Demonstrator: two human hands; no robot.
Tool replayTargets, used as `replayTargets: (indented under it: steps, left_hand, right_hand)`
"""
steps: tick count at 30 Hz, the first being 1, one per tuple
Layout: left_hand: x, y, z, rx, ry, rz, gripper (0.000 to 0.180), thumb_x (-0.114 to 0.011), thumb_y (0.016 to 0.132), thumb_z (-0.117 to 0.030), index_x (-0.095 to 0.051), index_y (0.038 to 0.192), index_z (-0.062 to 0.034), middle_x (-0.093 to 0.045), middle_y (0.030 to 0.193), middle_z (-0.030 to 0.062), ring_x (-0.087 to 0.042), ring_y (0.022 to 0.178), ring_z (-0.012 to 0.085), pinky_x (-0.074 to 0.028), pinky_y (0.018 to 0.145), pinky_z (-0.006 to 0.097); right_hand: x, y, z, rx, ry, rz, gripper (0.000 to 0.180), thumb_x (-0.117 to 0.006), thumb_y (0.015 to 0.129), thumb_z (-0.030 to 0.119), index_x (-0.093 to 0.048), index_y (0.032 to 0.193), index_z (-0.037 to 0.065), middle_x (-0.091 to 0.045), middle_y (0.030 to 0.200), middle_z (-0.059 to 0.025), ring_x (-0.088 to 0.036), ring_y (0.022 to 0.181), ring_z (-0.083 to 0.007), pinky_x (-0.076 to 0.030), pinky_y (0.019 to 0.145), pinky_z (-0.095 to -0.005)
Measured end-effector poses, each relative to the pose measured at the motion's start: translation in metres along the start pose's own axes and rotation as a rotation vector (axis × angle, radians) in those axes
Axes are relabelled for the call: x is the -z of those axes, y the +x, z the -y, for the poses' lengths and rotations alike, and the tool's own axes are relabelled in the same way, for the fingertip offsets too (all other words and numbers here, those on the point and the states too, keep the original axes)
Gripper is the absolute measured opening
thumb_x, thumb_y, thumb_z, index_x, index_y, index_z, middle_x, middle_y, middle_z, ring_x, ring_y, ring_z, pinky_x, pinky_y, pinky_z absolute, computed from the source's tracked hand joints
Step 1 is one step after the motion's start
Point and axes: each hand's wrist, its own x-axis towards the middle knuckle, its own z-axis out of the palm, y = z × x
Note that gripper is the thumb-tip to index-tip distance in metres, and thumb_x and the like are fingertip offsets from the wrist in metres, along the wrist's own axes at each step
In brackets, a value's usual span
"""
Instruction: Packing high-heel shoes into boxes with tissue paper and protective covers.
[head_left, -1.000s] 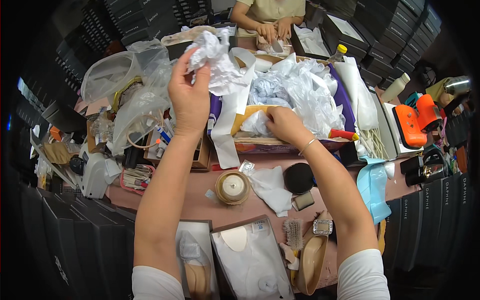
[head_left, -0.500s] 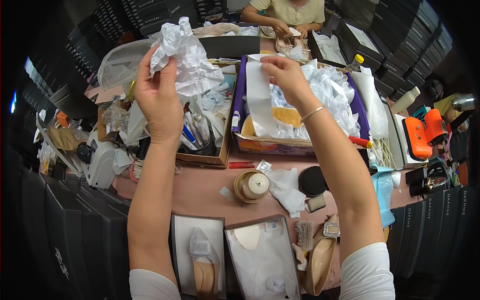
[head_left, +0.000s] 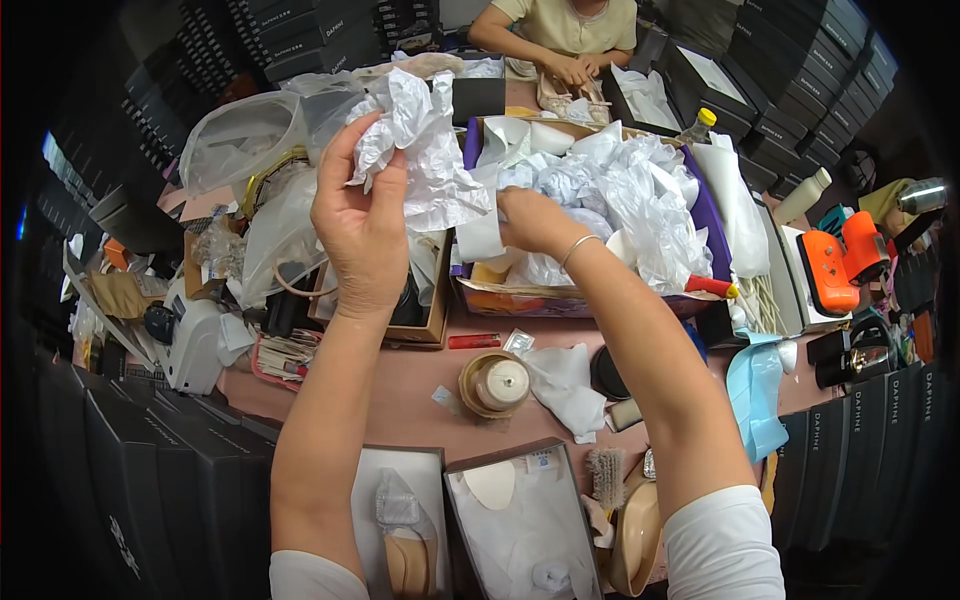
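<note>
Left hand raised, thumb and fingers gripping crumpled paper at the purple box's left side. Right hand over the box, pinching a white strip; strip and paper overlap in view, contact unclear. Box heaped with tissue. Shoe in a carton, nearer the person.

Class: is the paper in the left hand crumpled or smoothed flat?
Crumpled: creases and ridges cover the white paper in the left hand.

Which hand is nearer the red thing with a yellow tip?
Right: the right hand is left of the red thing; the left hand, holding crumpled paper, is farther left.
</note>
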Motion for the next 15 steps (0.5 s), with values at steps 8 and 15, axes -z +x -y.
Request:
replayTargets:
  steps: [8,15]
  left_hand:
    - [-0.005,0.002,0.014,-0.006,0.038,-0.010,0.032,-0.058,0.089,0.001,-0.058,0.121,-0.0019,-0.057,0.118,0.0088,-0.056,0.101,0.0120,-0.047,0.083,0.024]
    - [-0.047,-0.024,0.070,-0.229,0.665,0.759,0.031,-0.061,0.087,-0.011,-0.062,0.117,-0.0054,-0.051,0.128,0.0231,-0.054,0.113,0.0382,-0.046,0.093,0.040]
  right_hand:
    - [0.016,-0.064,-0.028,-0.164,-0.180,0.230,0.016,-0.061,0.079,0.020,-0.071,0.083,0.007,-0.069,0.084,-0.0171,-0.067,0.081,-0.0335,-0.053,0.074,-0.0439]
    - [0.068,-0.125,0.026,-0.066,-0.139,-0.208,0.013,-0.061,0.080,0.012,-0.063,0.087,0.002,-0.063,0.090,-0.0154,-0.062,0.087,-0.0345,-0.050,0.075,-0.0437]
